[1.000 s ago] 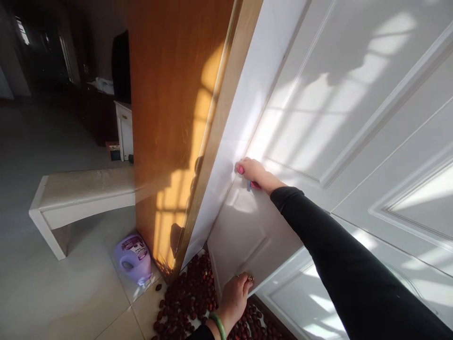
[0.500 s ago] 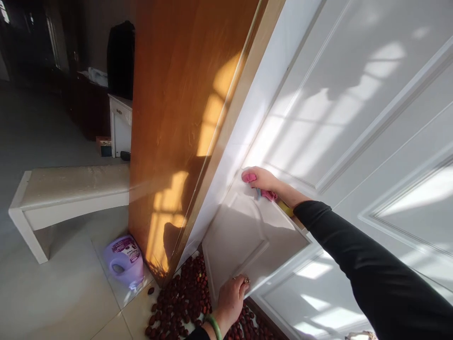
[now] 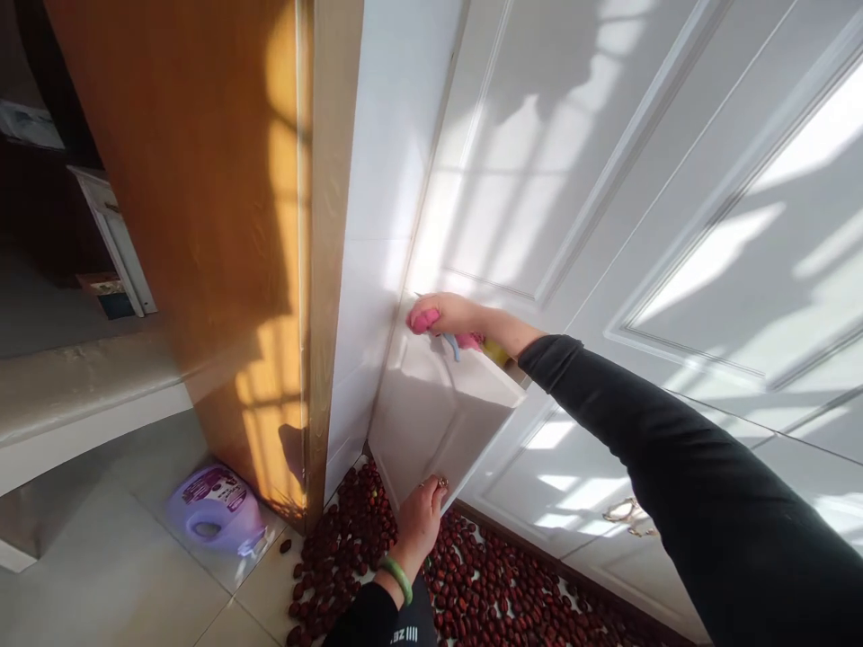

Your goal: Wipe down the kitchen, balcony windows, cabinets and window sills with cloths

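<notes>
A white panelled cabinet door [image 3: 431,404] stands ajar low in the corner. My right hand [image 3: 451,314], reaching in from the right in a black sleeve, is closed on a pink cloth [image 3: 424,321] at the door's top edge. A pale blue strip hangs beside the cloth, and something yellow shows behind it under my forearm. Lower down, my left hand [image 3: 418,517], with a green bangle [image 3: 396,580] at its wrist, grips the door's small ornate knob [image 3: 442,483]. Its fingertips are partly hidden.
Many dark red dates [image 3: 485,575] cover the floor under the door. A purple detergent jug [image 3: 219,509] stands left of them, by the brown wooden door [image 3: 182,180]. White cabinet fronts [image 3: 532,162] rise on the right; a bench [image 3: 87,382] is at the left.
The view has swung right and down, so more dates and cabinet fronts show. Both hands keep their holds, on the cloth and the knob.
</notes>
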The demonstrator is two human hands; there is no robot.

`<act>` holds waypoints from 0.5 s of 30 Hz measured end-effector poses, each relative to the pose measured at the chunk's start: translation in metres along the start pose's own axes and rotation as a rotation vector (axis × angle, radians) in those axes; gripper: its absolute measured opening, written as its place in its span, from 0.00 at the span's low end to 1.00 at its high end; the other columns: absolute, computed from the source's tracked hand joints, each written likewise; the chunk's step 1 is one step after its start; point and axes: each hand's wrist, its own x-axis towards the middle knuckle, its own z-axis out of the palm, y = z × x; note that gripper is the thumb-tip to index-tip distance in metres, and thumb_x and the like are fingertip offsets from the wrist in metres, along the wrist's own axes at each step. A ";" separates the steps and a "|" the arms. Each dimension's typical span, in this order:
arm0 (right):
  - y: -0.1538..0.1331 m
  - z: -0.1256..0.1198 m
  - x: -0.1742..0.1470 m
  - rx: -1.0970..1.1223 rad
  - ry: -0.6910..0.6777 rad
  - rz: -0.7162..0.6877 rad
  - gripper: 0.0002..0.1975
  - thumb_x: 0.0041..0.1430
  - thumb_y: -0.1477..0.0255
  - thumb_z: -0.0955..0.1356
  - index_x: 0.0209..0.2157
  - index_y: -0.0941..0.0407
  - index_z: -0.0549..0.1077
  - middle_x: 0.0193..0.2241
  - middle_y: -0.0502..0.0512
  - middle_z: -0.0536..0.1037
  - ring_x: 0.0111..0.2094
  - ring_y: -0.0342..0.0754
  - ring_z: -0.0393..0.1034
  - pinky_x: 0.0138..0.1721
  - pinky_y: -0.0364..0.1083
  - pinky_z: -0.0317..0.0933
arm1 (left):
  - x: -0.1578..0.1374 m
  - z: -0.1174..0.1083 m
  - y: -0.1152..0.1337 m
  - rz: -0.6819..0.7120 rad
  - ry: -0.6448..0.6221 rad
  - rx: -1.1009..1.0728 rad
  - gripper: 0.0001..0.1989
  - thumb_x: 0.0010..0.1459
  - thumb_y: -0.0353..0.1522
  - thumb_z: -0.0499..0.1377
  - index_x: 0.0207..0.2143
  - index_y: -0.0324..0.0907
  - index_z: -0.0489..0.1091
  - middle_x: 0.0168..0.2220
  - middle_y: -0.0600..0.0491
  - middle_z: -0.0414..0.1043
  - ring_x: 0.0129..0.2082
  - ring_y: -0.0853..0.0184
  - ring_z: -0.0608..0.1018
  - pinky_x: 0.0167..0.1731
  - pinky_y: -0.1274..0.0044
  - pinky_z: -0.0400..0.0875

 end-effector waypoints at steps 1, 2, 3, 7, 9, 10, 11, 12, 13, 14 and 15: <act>0.001 -0.001 -0.018 0.064 0.007 -0.022 0.18 0.48 0.84 0.68 0.39 0.54 0.80 0.49 0.51 0.84 0.48 0.49 0.77 0.46 0.44 0.73 | 0.000 -0.002 0.001 0.000 -0.005 0.003 0.17 0.76 0.33 0.47 0.46 0.46 0.77 0.43 0.47 0.84 0.46 0.57 0.84 0.42 0.72 0.67; 0.001 -0.001 -0.038 0.111 0.024 -0.056 0.19 0.49 0.84 0.67 0.40 0.53 0.80 0.50 0.51 0.83 0.51 0.49 0.76 0.50 0.46 0.73 | 0.001 -0.003 0.003 0.001 -0.011 0.004 0.17 0.76 0.33 0.48 0.46 0.46 0.77 0.43 0.47 0.84 0.47 0.57 0.84 0.42 0.72 0.67; 0.001 -0.001 -0.058 0.137 0.048 -0.102 0.19 0.50 0.83 0.67 0.41 0.52 0.80 0.51 0.51 0.82 0.54 0.50 0.75 0.55 0.48 0.72 | 0.002 -0.005 0.005 0.003 -0.019 0.003 0.16 0.76 0.33 0.48 0.47 0.45 0.77 0.44 0.47 0.84 0.47 0.56 0.84 0.42 0.72 0.67; 0.000 0.003 -0.138 0.111 0.151 -0.206 0.16 0.51 0.81 0.69 0.40 0.51 0.80 0.50 0.52 0.82 0.57 0.51 0.73 0.66 0.55 0.66 | 0.009 -0.012 0.021 0.014 -0.059 -0.016 0.15 0.76 0.32 0.49 0.49 0.43 0.77 0.43 0.46 0.84 0.45 0.56 0.84 0.41 0.73 0.67; 0.001 0.007 -0.172 0.088 0.193 -0.184 0.15 0.53 0.80 0.68 0.40 0.50 0.81 0.50 0.52 0.81 0.56 0.52 0.74 0.65 0.56 0.67 | 0.015 -0.012 0.030 0.022 -0.079 -0.018 0.15 0.76 0.33 0.50 0.49 0.43 0.77 0.43 0.46 0.84 0.45 0.57 0.84 0.41 0.73 0.67; 0.002 0.010 -0.186 0.069 0.228 -0.170 0.15 0.55 0.79 0.68 0.40 0.50 0.81 0.51 0.52 0.81 0.57 0.52 0.74 0.65 0.57 0.67 | 0.018 -0.012 0.034 0.027 -0.092 -0.014 0.15 0.76 0.33 0.49 0.50 0.44 0.77 0.43 0.47 0.84 0.45 0.57 0.84 0.41 0.74 0.67; 0.004 0.013 -0.199 0.044 0.263 -0.157 0.14 0.56 0.79 0.68 0.40 0.49 0.81 0.51 0.52 0.81 0.58 0.52 0.74 0.65 0.57 0.66 | 0.021 -0.011 0.038 0.030 -0.107 -0.007 0.16 0.77 0.34 0.49 0.51 0.44 0.76 0.43 0.47 0.83 0.45 0.57 0.84 0.41 0.74 0.67; 0.006 0.016 -0.211 0.015 0.299 -0.142 0.14 0.56 0.79 0.68 0.39 0.49 0.81 0.51 0.52 0.81 0.59 0.53 0.73 0.66 0.57 0.65 | 0.025 -0.009 0.041 0.032 -0.122 -0.001 0.16 0.77 0.34 0.49 0.52 0.44 0.76 0.43 0.47 0.83 0.45 0.57 0.83 0.40 0.74 0.67; 0.009 0.021 -0.221 -0.013 0.330 -0.127 0.13 0.57 0.78 0.68 0.39 0.48 0.81 0.52 0.51 0.82 0.59 0.53 0.73 0.67 0.58 0.64 | 0.030 -0.007 0.045 0.033 -0.135 0.007 0.16 0.77 0.34 0.48 0.53 0.45 0.76 0.43 0.47 0.83 0.45 0.57 0.83 0.40 0.74 0.67; 0.013 0.026 -0.231 -0.036 0.356 -0.108 0.13 0.58 0.78 0.68 0.39 0.48 0.81 0.52 0.51 0.81 0.59 0.53 0.73 0.68 0.58 0.63 | 0.035 -0.005 0.049 0.033 -0.147 0.014 0.17 0.77 0.34 0.48 0.54 0.45 0.76 0.44 0.47 0.83 0.46 0.57 0.83 0.41 0.74 0.68; 0.019 0.032 -0.240 -0.049 0.375 -0.085 0.13 0.58 0.78 0.68 0.39 0.47 0.81 0.52 0.50 0.81 0.59 0.53 0.73 0.68 0.59 0.63 | 0.040 -0.003 0.053 0.032 -0.159 0.021 0.17 0.77 0.34 0.48 0.54 0.45 0.75 0.44 0.47 0.83 0.46 0.57 0.83 0.42 0.73 0.68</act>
